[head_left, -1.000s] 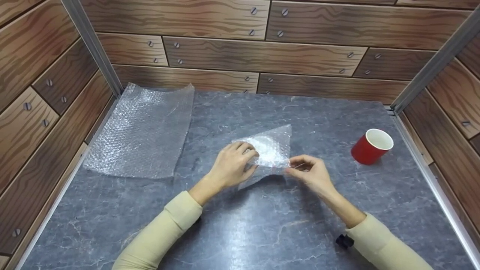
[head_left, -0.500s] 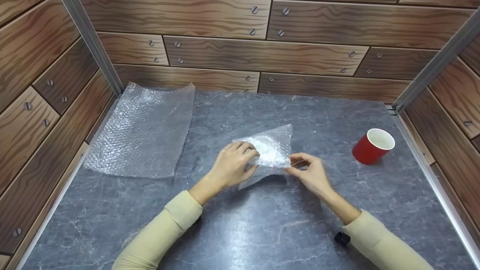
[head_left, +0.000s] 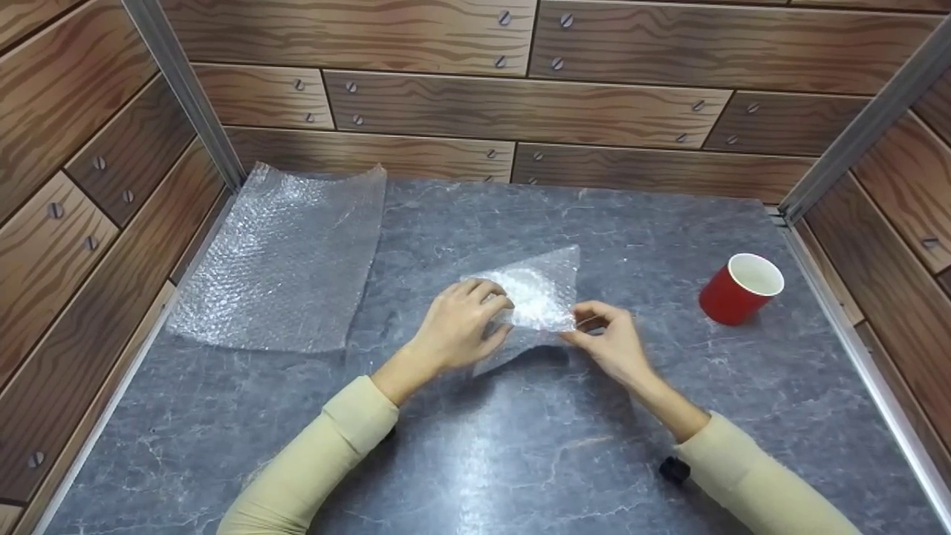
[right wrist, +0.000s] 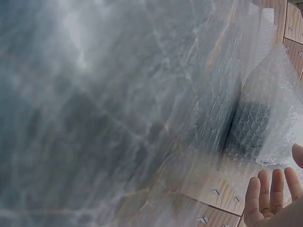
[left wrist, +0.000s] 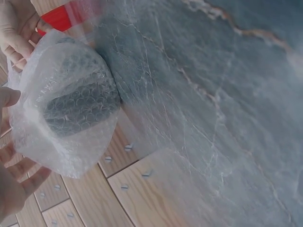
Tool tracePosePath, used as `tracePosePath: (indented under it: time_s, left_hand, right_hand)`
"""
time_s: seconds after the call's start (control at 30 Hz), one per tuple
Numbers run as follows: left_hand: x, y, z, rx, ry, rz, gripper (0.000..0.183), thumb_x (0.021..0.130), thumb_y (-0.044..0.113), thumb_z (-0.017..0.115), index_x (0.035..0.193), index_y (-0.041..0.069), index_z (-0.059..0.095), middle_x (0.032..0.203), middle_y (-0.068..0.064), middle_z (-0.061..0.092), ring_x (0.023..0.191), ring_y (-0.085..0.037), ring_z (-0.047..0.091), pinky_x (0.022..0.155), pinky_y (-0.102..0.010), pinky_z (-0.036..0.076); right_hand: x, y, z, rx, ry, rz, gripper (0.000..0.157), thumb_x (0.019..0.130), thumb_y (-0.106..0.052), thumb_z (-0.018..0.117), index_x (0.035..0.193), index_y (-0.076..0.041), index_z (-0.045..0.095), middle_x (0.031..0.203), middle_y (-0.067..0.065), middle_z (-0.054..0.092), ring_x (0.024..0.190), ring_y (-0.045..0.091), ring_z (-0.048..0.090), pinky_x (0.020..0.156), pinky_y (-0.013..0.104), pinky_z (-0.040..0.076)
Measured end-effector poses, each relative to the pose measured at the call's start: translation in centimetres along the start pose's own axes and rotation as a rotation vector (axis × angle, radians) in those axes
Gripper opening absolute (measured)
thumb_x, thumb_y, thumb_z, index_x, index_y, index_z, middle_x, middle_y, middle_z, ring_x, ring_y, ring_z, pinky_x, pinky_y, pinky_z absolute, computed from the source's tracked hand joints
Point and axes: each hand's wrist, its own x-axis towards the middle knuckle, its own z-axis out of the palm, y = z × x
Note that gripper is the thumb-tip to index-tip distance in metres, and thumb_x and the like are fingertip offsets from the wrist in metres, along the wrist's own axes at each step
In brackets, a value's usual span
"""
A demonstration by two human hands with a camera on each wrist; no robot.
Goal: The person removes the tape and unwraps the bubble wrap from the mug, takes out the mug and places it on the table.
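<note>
Near the middle of the table, a small sheet of clear bubble wrap (head_left: 553, 279) is folded over something pale and rounded, whose kind the glare hides. On its left side my left hand (head_left: 461, 323) holds it, fingers curved over the top and the thumb nearer me. At the near right corner my right hand (head_left: 613, 338) pinches the edge between thumb and fingers. Through the folded wrap (left wrist: 80, 111) in the left wrist view, a dark grey patch shows with a whitish rim around it. In the right wrist view, several fingers (right wrist: 277, 189) of the right hand extend beside the wrap.
A larger sheet of bubble wrap (head_left: 286, 260) lies flat at the back left. To the right stands a red mug (head_left: 735, 293) with a white inside. Wood-patterned walls (head_left: 446, 104) and metal posts (head_left: 862, 126) enclose the grey marbled table (head_left: 631, 223).
Hardly anything differs. The right forearm has shifted slightly to the left, while both hands keep their places on the bubble wrap.
</note>
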Motion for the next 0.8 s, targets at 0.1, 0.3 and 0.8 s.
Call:
tracePosePath:
  time_s: [0.1,0.3,0.8]
  left_hand:
    - [0.0,-0.1,-0.1,0.007,0.0,0.005,0.021,0.095,0.035,0.074,0.11,0.021,0.073,0.116,0.001,0.074,0.112,-0.021,0.071,0.098,-0.037,0.062]
    - [0.3,-0.3,-0.7,0.024,0.01,0.029,0.019,0.096,0.035,0.073,0.108,0.02,0.074,0.114,0.001,0.074,0.11,-0.021,0.072,0.093,-0.035,0.063]
    - [0.8,-1.3,-2.6,0.092,0.013,0.055,0.017,0.097,0.032,0.073,0.107,0.019,0.075,0.106,0.0,0.077,0.094,-0.019,0.072,0.074,-0.03,0.064]
  right_hand:
    - [0.0,0.1,0.0,-0.014,-0.005,0.001,0.028,0.08,0.002,0.086,0.106,0.004,0.077,0.097,0.015,0.076,0.081,0.007,0.064,0.079,0.019,0.057]
    - [0.0,0.0,-0.1,-0.021,-0.012,0.021,0.029,0.081,-0.006,0.089,0.106,0.001,0.078,0.093,0.005,0.073,0.083,0.01,0.065,0.077,0.02,0.058]
    - [-0.1,0.0,-0.2,0.002,-0.033,0.016,0.025,0.084,-0.01,0.088,0.104,0.001,0.077,0.099,0.017,0.077,0.08,0.01,0.066,0.073,0.018,0.056]
